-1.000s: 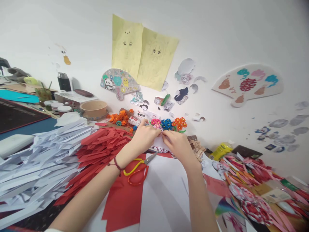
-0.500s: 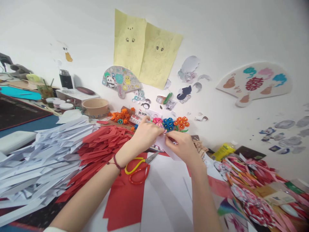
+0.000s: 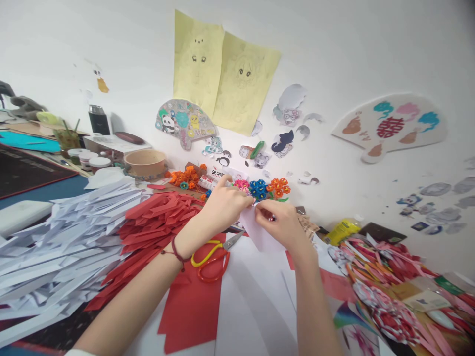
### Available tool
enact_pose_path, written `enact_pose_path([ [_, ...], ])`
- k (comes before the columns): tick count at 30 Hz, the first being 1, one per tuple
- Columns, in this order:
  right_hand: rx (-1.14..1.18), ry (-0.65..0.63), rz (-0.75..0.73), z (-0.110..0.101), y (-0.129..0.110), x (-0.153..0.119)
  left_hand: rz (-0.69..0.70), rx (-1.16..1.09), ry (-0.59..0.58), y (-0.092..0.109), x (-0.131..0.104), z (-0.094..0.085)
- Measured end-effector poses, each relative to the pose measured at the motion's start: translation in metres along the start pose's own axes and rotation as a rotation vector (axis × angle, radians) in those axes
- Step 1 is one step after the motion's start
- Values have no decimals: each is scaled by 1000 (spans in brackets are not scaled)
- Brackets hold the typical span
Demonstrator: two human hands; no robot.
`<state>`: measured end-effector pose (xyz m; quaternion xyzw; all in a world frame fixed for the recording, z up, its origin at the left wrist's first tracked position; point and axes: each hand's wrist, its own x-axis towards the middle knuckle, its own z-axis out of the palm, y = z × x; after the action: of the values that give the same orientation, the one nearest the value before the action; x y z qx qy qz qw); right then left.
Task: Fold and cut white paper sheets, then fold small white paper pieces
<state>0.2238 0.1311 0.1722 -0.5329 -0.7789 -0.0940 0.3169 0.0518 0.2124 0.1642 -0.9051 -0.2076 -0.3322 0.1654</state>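
A piece of white paper (image 3: 256,230) hangs between my hands, above the work surface. My left hand (image 3: 228,200) pinches its top edge, the index finger raised. Close beside it on the right, my right hand (image 3: 278,220) has thumb and fingertips pressed together at the paper's upper edge. Scissors (image 3: 211,257) with one yellow and one red handle lie below my left hand, over red paper (image 3: 193,311) and white sheets (image 3: 256,296). Pink, blue (image 3: 259,189) and orange flowers (image 3: 279,188) stand just behind my fingers.
Folded white strips (image 3: 74,247) and red strips (image 3: 159,217) are heaped on the left. A round tan bowl (image 3: 145,164), jars (image 3: 99,163) and a black flask (image 3: 98,120) stand behind them. Pink and red ribbons (image 3: 393,296) and a yellow packet (image 3: 342,231) lie on the right.
The white paper between my hands has swung to hang more steeply. My right hand's fingers have shifted slightly at its edge. The head view has moved a little.
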Motion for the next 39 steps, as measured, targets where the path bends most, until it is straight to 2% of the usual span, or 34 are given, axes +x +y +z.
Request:
enact_pose_path([
  [14, -23, 94, -37, 6, 3, 1, -31, 40, 99, -4, -2, -4],
  [27, -44, 72, -15, 11, 7, 2, -45, 181, 139, -14, -4, -8],
  [32, -68, 74, -8, 12, 13, 2, -82, 217, 122, -22, -6, -18],
  [39, -109, 80, 0, 10, 16, 1, -145, 275, 164, -31, -10, -30],
])
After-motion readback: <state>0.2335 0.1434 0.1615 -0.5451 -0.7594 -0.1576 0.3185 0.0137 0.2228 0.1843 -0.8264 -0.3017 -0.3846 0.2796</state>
